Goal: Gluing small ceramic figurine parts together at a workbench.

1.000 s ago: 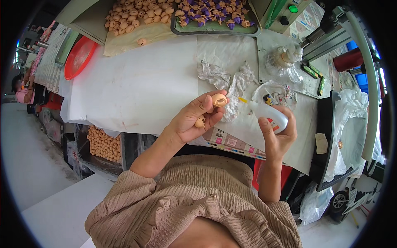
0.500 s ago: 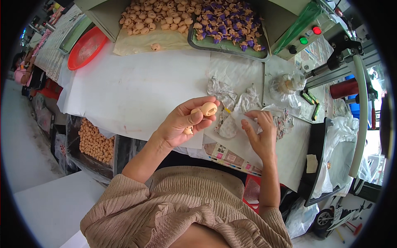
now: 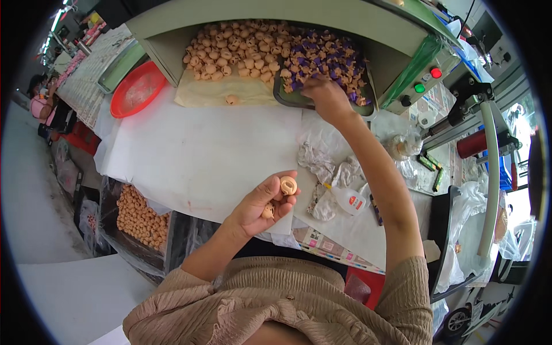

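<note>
My left hand (image 3: 253,208) is closed round small tan plastic parts in front of me. A hollow doll head (image 3: 288,185), its opening turned up, is pinched at the fingertips. Lower in the palm sits a second tan piece (image 3: 268,211), partly covered by the fingers. My right hand (image 3: 330,100) reaches far forward over a dark tray (image 3: 294,102) of small purple and tan figure parts. Its fingers are bent together among the pieces, and their tips are hard to make out. A white squeeze bottle (image 3: 351,201) with a yellow tip lies on the table by crumpled cloths.
Many hollow tan heads (image 3: 230,54) are heaped left of the tray, under a green metal housing (image 3: 259,17). A red basin (image 3: 138,92) is at the far left. Below it stands a box of tan pieces (image 3: 141,213). A lever press (image 3: 474,98) and black tray (image 3: 443,253) are on the right.
My right hand has left the white bottle and stretched forward to the tray. My left hand has lowered slightly, still holding the tan pieces, with the doll head's opening now facing up. The view has shifted.
</note>
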Tool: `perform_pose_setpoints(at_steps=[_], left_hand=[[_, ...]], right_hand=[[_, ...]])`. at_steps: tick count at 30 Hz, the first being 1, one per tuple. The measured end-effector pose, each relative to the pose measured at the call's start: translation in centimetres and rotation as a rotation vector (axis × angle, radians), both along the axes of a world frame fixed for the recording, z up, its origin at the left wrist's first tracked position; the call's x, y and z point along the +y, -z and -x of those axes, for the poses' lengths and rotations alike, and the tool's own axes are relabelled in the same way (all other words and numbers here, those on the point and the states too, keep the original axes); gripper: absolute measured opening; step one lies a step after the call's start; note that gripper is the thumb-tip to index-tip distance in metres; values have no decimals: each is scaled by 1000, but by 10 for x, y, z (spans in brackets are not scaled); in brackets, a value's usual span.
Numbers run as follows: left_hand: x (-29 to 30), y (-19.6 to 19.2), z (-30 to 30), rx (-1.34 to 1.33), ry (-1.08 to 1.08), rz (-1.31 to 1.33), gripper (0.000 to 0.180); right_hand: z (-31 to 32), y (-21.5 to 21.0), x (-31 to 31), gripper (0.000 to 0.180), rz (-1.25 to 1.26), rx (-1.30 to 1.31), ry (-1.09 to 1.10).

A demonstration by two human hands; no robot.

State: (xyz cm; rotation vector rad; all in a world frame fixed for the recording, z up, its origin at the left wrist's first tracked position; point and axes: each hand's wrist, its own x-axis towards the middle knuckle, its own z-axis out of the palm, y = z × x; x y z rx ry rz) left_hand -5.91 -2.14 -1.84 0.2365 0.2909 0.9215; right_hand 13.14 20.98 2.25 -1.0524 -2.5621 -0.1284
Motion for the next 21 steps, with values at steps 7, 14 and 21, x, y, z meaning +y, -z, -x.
perform_pose_setpoints(at_steps=[7,14,21], left_hand=[[-27,-11,-1,38,-53,80,45],[-17,8,-8,43,-36,43,44],[-1,8,-39,226,73,-61,42]], right_hand=[[-24,-1,-30,21,112,381,9],[-38,-8,-150,15,862,1012,78],[-63,7,-229,20,913,1197,22]])
